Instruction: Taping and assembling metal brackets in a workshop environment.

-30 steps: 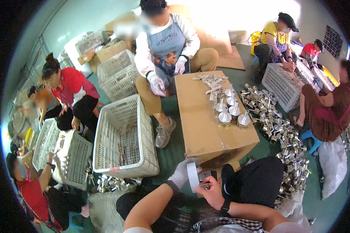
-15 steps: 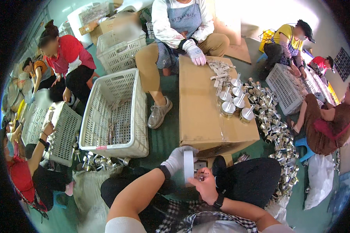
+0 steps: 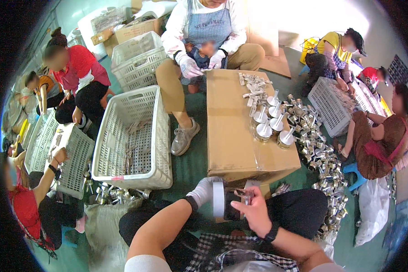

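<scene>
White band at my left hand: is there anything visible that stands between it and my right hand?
Yes. In the head view, a dark surface shows between the white band and the right hand, directly right of the band. I cannot tell whether it is part of the band or a separate thing.

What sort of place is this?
Probably a small workshop for assembling or sorting metal parts by hand. A heap of shiny metal parts lies on the floor, a white plastic crate holds more small pieces, and several people sit low around crates and a cardboard box.
</scene>
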`<state>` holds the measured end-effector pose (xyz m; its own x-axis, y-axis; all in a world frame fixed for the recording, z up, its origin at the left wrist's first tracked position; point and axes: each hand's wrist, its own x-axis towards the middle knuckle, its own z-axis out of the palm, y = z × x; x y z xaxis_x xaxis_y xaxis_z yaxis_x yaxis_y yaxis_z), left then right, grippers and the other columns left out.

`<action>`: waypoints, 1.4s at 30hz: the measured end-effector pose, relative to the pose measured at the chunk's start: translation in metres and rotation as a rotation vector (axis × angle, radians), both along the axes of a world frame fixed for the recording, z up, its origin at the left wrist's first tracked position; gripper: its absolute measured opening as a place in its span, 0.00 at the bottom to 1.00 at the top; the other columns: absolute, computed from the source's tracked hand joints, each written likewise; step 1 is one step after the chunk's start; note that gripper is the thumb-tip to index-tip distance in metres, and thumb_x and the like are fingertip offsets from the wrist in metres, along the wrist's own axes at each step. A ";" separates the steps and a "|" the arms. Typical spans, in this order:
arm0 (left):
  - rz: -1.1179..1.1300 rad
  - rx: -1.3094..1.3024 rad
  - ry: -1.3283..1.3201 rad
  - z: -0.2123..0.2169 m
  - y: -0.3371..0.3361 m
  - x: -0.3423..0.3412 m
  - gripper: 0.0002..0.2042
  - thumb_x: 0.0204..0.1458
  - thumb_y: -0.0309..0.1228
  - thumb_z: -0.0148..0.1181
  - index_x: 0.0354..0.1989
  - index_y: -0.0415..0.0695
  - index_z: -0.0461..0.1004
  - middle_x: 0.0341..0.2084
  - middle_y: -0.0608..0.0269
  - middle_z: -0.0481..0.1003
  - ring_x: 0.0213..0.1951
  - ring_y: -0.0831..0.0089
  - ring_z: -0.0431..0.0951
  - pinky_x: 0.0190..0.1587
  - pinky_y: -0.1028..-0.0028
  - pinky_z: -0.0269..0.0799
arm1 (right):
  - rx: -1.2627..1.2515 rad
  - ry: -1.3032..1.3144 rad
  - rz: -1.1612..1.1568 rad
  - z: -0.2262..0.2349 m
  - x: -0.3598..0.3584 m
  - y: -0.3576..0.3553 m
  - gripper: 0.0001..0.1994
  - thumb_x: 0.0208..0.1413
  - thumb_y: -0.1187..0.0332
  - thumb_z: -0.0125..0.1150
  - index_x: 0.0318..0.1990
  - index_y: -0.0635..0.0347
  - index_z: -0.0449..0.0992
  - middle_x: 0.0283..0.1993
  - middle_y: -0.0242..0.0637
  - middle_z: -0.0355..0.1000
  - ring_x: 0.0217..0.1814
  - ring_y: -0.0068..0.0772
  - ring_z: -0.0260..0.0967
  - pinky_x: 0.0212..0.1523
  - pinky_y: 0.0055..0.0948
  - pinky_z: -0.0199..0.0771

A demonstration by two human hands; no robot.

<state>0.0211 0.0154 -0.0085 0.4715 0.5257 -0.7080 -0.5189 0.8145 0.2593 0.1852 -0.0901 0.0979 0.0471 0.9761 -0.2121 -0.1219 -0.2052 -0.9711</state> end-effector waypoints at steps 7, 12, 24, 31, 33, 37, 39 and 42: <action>0.033 0.082 0.010 -0.021 -0.004 -0.011 0.10 0.55 0.29 0.42 0.37 0.39 0.70 0.31 0.57 0.74 0.32 0.63 0.72 0.42 0.68 0.68 | 0.196 -0.572 0.529 0.061 0.026 0.056 0.22 0.38 0.71 0.69 0.41 0.60 0.64 0.44 0.35 0.68 0.44 0.24 0.65 0.45 0.24 0.65; -0.030 0.088 -0.021 -0.016 -0.002 -0.013 0.11 0.54 0.29 0.42 0.40 0.40 0.69 0.33 0.56 0.74 0.33 0.63 0.73 0.41 0.69 0.69 | 0.295 -0.582 0.626 0.039 0.013 0.061 0.23 0.39 0.67 0.68 0.43 0.58 0.64 0.42 0.41 0.68 0.46 0.39 0.66 0.46 0.34 0.66; -0.061 0.059 0.115 0.023 -0.006 -0.012 0.10 0.51 0.31 0.47 0.38 0.39 0.69 0.29 0.55 0.72 0.30 0.62 0.72 0.37 0.67 0.70 | 0.748 -0.734 0.847 0.013 0.006 0.039 0.11 0.51 0.72 0.48 0.43 0.60 0.65 0.52 0.52 0.64 0.57 0.52 0.59 0.56 0.38 0.62; -0.074 0.071 0.122 0.012 -0.005 -0.016 0.11 0.51 0.31 0.47 0.38 0.39 0.69 0.33 0.53 0.73 0.34 0.61 0.72 0.41 0.65 0.69 | 0.799 -0.753 0.848 0.010 0.007 0.038 0.10 0.53 0.71 0.45 0.43 0.60 0.65 0.54 0.53 0.63 0.58 0.51 0.59 0.58 0.37 0.61; -0.054 0.042 0.123 0.007 -0.008 -0.020 0.10 0.51 0.32 0.47 0.36 0.40 0.70 0.29 0.55 0.73 0.30 0.62 0.73 0.37 0.66 0.70 | 0.817 -0.754 0.848 0.008 0.004 0.036 0.10 0.54 0.71 0.44 0.44 0.60 0.65 0.54 0.53 0.63 0.58 0.50 0.59 0.58 0.37 0.60; -0.062 -0.014 0.110 0.030 -0.008 -0.009 0.10 0.51 0.34 0.48 0.36 0.41 0.70 0.30 0.54 0.73 0.31 0.62 0.73 0.37 0.67 0.70 | 0.849 -0.766 0.822 0.007 0.006 0.037 0.10 0.54 0.70 0.44 0.44 0.59 0.64 0.55 0.52 0.62 0.58 0.50 0.59 0.58 0.37 0.60; -0.069 -0.022 0.117 0.031 -0.009 -0.010 0.12 0.51 0.34 0.48 0.39 0.40 0.70 0.33 0.52 0.73 0.35 0.60 0.72 0.42 0.66 0.69 | 0.854 -0.759 0.819 0.010 0.005 0.038 0.10 0.54 0.70 0.44 0.44 0.59 0.64 0.56 0.51 0.61 0.58 0.50 0.59 0.57 0.37 0.61; -0.057 -0.036 0.116 0.031 -0.011 -0.010 0.13 0.51 0.35 0.48 0.40 0.40 0.70 0.33 0.53 0.73 0.34 0.60 0.73 0.41 0.66 0.70 | 0.858 -0.761 0.822 0.012 0.004 0.039 0.10 0.54 0.70 0.44 0.44 0.58 0.64 0.56 0.51 0.60 0.58 0.50 0.59 0.57 0.37 0.61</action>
<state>0.0112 0.0041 0.0221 0.4137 0.4734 -0.7777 -0.4399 0.8518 0.2845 0.1896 -0.0510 0.1095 -0.7590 0.5911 0.2730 0.3449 0.7206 -0.6014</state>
